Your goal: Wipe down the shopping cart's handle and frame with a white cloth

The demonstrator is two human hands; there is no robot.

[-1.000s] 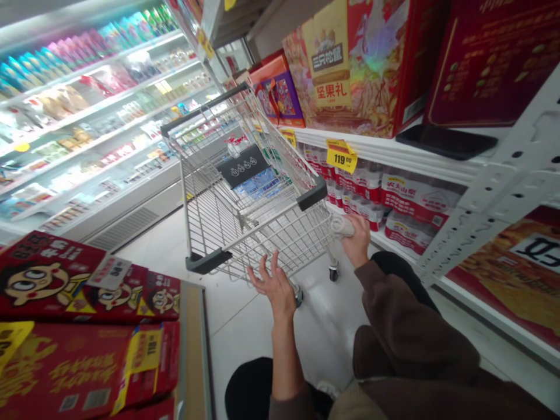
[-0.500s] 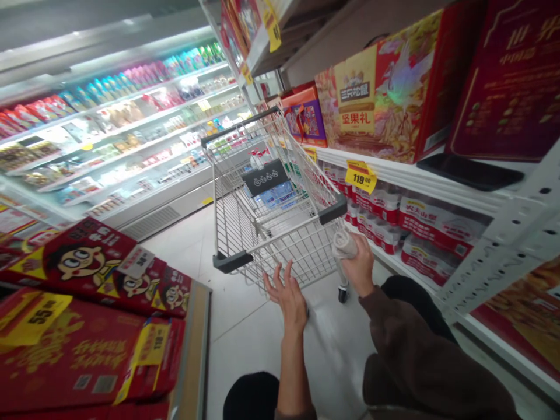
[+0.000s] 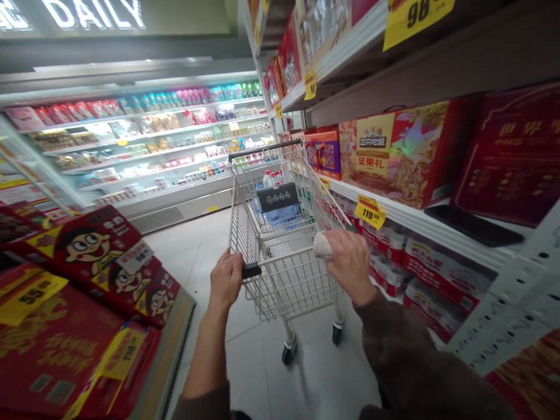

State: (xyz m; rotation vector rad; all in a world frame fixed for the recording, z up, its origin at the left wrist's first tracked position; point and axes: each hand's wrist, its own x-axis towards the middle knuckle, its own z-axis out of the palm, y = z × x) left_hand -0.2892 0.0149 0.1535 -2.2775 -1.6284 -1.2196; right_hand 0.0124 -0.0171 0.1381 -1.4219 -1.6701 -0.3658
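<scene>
Faces the near end of a wire shopping cart (image 3: 301, 280), upright on the tiled floor (image 3: 249, 350) between a white shelf (image 3: 446, 236) on the right and stacked red boxes (image 3: 56, 344) on the left. Curls the fingers of the left hand (image 3: 225, 279) snugly around the dark corner grip (image 3: 251, 270) at the cart's near left. Wraps the fingers of the right hand (image 3: 347, 259) around a pale, rolled, cloth-like bundle (image 3: 322, 245) over the near right corner; cannot tell of any contact with the rail beneath the palm. Sees a dark placard (image 3: 277, 197) across the cart's middle and blue packaging (image 3: 284, 217) through the wires around it; cannot tell whether inside the cart or beyond. Has close by on the right a yellow price tag (image 3: 370, 212) reading 119 at the shelf's edge, a flat black object (image 3: 475, 226) in front of a maroon box (image 3: 507, 157), and wrapped bottle packs (image 3: 441, 262) lower down. Looks ahead, past the cart's far end, to a lit chiller (image 3: 184, 198) with rows of packages.
</scene>
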